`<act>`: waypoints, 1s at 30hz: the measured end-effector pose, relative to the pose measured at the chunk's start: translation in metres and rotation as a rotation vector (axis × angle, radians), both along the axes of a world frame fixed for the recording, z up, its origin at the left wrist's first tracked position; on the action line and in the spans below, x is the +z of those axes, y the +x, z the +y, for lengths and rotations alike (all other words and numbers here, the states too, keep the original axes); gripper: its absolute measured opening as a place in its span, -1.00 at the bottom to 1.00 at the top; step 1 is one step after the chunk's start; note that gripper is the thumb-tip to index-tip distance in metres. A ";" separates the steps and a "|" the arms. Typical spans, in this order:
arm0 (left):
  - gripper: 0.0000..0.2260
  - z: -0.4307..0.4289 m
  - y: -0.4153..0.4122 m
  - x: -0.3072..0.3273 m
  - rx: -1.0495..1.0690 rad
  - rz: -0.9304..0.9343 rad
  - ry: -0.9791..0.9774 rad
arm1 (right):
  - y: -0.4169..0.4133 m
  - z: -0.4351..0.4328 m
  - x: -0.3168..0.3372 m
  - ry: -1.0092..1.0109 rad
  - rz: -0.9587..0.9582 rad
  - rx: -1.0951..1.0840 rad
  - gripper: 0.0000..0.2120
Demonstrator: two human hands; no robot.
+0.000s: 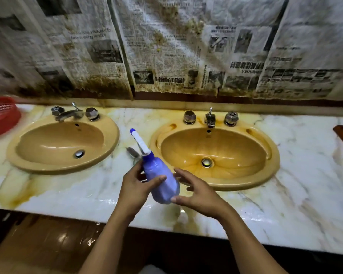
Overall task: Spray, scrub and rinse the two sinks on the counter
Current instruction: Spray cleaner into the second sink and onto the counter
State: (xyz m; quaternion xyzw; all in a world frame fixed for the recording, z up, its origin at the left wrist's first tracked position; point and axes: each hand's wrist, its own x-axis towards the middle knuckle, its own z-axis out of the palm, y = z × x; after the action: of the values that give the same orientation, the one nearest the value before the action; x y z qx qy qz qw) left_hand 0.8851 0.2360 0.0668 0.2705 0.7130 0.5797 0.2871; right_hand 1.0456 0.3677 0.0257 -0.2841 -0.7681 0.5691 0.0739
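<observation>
Along the back of the stained marble counter (305, 175) hangs soiled newspaper (166, 46).

washroom, twin sinks (63, 144), taps (209, 119), marble counter (305, 175)

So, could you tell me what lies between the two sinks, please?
Head view: stained marble counter, a small dark blurred object on it, and the blue bottle held above it in the left hand.
</observation>
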 end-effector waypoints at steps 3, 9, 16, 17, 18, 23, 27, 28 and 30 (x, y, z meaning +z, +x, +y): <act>-0.54 0.016 0.033 0.007 -0.085 -0.006 0.007 | 0.038 0.001 0.006 0.018 0.032 0.003 0.02; -0.53 0.047 0.075 0.002 -0.276 -0.110 -0.047 | 0.079 -0.009 0.004 0.033 0.069 -0.194 -0.18; -0.20 0.108 0.088 0.005 -0.220 -0.261 -0.118 | 0.110 -0.017 -0.004 0.044 -0.004 -0.388 -0.39; -0.17 0.117 0.089 0.002 -0.246 -0.268 -0.137 | 0.111 -0.018 -0.005 0.039 -0.012 -0.418 -0.39; -0.19 0.126 0.090 -0.003 -0.281 -0.269 -0.158 | 0.111 -0.020 -0.006 0.031 -0.025 -0.450 -0.40; -0.55 0.154 0.095 -0.023 -0.252 -0.290 -0.164 | 0.104 -0.025 -0.007 0.040 -0.062 -0.540 -0.35; -0.71 0.166 0.097 -0.025 -0.250 -0.341 -0.129 | 0.092 -0.025 -0.017 0.058 -0.120 -0.600 -0.25; -0.69 0.166 0.099 -0.024 -0.252 -0.336 -0.122 | 0.089 -0.025 -0.019 0.056 -0.138 -0.616 -0.22; -0.69 0.166 0.104 -0.020 -0.244 -0.301 -0.122 | 0.084 -0.025 -0.017 0.069 -0.162 -0.672 -0.17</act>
State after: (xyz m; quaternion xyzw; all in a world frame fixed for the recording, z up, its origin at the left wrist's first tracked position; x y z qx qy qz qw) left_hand 0.9895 0.4025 0.0468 0.2472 0.6577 0.5303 0.4745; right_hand 1.1300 0.3429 0.0089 -0.5626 -0.6538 0.4625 0.2053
